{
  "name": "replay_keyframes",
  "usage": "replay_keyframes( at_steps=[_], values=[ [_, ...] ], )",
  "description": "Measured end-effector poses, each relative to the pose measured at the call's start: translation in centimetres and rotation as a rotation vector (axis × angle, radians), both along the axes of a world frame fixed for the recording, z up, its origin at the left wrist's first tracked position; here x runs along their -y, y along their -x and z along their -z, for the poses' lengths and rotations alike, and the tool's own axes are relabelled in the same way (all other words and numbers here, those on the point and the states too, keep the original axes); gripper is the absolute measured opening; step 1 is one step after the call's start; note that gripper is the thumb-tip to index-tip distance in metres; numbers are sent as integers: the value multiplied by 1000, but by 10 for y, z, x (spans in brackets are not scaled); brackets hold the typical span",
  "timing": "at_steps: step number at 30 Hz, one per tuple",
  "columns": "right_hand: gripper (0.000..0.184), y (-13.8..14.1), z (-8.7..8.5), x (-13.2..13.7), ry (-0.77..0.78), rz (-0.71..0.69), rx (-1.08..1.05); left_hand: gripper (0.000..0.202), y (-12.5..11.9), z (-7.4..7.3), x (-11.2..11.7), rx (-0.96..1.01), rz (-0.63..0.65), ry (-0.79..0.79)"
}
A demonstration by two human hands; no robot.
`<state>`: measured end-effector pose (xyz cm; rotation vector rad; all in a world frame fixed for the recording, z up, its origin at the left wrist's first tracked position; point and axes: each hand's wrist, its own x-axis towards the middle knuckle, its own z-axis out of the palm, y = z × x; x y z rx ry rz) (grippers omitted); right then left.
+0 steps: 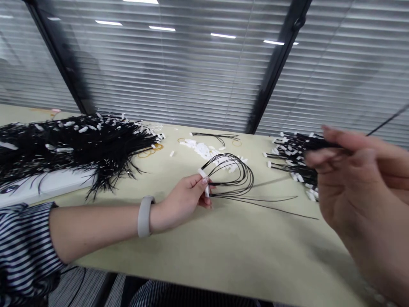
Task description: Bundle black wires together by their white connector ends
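Observation:
My left hand (187, 197) rests on the pale green table (223, 251) and pinches a small white connector (203, 175). Several thin black wires (236, 177) loop out from that connector and trail to the right. My right hand (361, 179) is raised close to the camera at the right. Its thumb and fingers are pinched on a single thin black wire (388, 119) that runs up to the right edge. A grey band sits on my left wrist (144, 216).
A large heap of black wires with white ends (70, 145) covers the table's left side. A smaller bundle (292, 160) lies at the right. Loose white connectors (204, 150) and yellow rubber bands (150, 150) lie in the middle. Window blinds stand behind the table.

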<state>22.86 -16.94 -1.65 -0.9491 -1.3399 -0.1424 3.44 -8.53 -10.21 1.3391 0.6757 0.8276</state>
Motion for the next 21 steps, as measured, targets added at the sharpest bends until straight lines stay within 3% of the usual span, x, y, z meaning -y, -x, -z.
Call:
replay_keyframes(
  at_steps=[3, 6, 10, 15, 21],
  values=[
    [20, 0, 2, 4, 56, -74, -16, 26, 0, 0, 1, -48, 22, -67],
    [28, -2, 13, 4, 238, -54, 389, 27, 1, -1, 3, -70, 80, -141],
    [8, 7, 26, 4, 293, -23, 781, 26, 5, -5, 10, -126, 156, -300],
    [17, 12, 30, 4, 367, 20, 850, 24, 8, -10, 16, -199, 159, -494],
    [19, 9, 30, 5, 347, 74, 830, 24, 9, -13, 18, -256, 150, -559]
  ],
)
